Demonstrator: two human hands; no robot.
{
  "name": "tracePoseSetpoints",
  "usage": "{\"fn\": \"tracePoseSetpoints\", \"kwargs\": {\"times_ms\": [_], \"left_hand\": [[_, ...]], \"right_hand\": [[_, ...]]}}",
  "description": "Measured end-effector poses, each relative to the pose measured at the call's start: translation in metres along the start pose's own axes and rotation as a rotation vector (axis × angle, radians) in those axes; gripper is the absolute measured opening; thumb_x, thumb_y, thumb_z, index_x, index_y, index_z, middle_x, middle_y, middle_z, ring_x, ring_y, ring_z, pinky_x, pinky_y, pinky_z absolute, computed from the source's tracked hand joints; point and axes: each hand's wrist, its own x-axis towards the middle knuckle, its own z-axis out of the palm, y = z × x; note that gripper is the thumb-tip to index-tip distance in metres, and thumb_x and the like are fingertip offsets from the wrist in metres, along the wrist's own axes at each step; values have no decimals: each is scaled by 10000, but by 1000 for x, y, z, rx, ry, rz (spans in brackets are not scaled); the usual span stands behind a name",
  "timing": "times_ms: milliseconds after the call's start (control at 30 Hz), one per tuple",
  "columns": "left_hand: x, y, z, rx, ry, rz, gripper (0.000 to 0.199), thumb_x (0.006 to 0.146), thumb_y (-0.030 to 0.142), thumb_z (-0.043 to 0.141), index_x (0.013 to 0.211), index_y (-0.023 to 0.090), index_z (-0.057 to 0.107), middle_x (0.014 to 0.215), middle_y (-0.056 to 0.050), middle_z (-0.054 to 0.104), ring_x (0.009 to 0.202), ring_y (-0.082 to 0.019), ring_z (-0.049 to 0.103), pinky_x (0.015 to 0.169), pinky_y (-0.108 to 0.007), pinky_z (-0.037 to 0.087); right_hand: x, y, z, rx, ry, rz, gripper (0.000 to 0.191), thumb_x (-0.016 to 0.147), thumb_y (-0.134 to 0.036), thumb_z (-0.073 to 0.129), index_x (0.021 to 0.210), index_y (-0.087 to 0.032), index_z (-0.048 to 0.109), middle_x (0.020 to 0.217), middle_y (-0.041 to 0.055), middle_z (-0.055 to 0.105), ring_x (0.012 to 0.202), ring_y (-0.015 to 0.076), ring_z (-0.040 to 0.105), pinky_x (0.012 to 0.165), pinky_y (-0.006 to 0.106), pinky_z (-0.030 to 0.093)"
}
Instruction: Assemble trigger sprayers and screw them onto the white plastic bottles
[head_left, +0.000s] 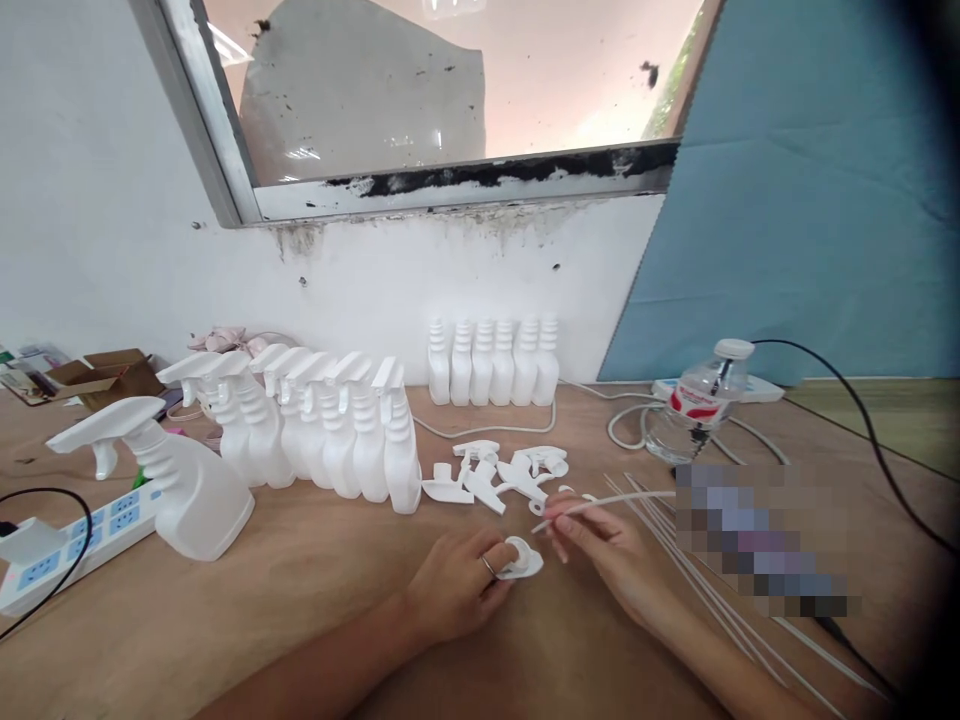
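1. White sprayer part (531,565) is held low over the tabletop (337,590), in front of the loose trigger pieces (484,487).
2. It is held by the left grip (463,582), the fingers curled closed about its near side.
3. A thin tube (626,498) is pinched in the right grip (596,540), its tip pointed toward the part, apart from it.
4. More tubes (712,592) are laid beside the right forearm.
5. Trigger-topped bottles (364,450) are lined up at left; headless bottles (481,375) are stood near the wall.

No words can be read; right of centre, a bottle's (697,412) red label (691,401) has blurred white lettering.
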Motion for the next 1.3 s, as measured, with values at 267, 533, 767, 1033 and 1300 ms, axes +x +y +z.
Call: {"fn": "tracePoseSetpoints", "kwargs": {"times_ms": [267, 533, 767, 1033, 1300], "left_hand": [[-2, -3, 5, -12, -2, 22, 239, 899, 238, 490, 1138, 225, 495, 1035, -34, 633, 926, -177, 600, 784, -276, 458], [-1, -4, 4, -48, -7, 34, 191, 898, 214, 490, 1088, 222, 495, 1045, -32, 641, 931, -160, 612, 781, -252, 466], [-1, 0, 1, -161, -38, -121, 324, 864, 258, 544, 1157, 229, 410, 1022, -13, 657, 846, -158, 628, 716, -243, 469], [0, 2, 2, -247, -24, -171, 345, 829, 218, 568, 1139, 237, 420, 1035, 9, 653, 864, -147, 626, 730, -231, 462], [0, 0, 4, -191, -34, -140, 366, 810, 227, 595, 1147, 240, 454, 1088, 2, 654, 933, -168, 628, 798, -267, 480]], "right_hand": [[-9, -8, 12, -166, -55, -39, 254, 817, -408, 608, 891, -188, 712, 792, 47, 709, 643, 151, 628, 647, 280, 528], [-12, -10, 16, -174, -116, -70, 209, 849, -376, 580, 874, -200, 691, 830, 34, 702, 680, 144, 627, 643, 257, 529], [-15, -10, 16, -284, -123, -101, 257, 870, -410, 537, 876, -201, 688, 831, 45, 697, 731, 169, 641, 686, 280, 534], [-18, -11, 13, -452, -147, -249, 210, 887, -354, 520, 877, -246, 700, 864, 32, 711, 804, 186, 659, 756, 287, 520], [-20, -3, 19, -515, -127, -372, 165, 899, -294, 489, 868, -227, 637, 841, 48, 675, 792, 183, 636, 737, 282, 510]]}}
